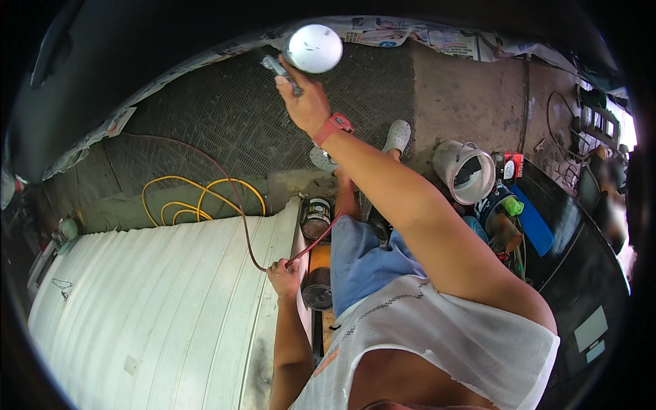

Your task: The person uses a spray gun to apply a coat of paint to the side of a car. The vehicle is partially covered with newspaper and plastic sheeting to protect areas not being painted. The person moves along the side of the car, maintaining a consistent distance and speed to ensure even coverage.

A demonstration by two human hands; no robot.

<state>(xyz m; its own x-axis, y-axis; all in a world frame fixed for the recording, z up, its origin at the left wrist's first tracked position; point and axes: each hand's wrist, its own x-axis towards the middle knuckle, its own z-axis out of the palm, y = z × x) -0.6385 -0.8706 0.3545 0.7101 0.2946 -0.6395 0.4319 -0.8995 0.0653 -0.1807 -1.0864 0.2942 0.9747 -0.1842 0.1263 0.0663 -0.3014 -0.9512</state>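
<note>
My right hand (306, 104), with a red watch on its wrist, reaches forward and is closed round a spray gun (281, 74). A round white cup (314, 49) tops the gun, close to a large dark, glossy surface (171, 41). Lower down, my left hand (283, 278) is wrapped round a dark red hose (247, 232) beside the edge of a white ribbed panel (171, 301). From that hand one stretch of hose loops away to the far left. Another stretch runs up toward my legs.
Newspaper sheets (437, 39) line the dark surface's lower edge. A yellow hose (205, 195) lies coiled at left. Cans (316, 219) stand by my legs. A metal bucket (447, 171), a red box (509, 165) and a blue sheet (533, 222) are at right.
</note>
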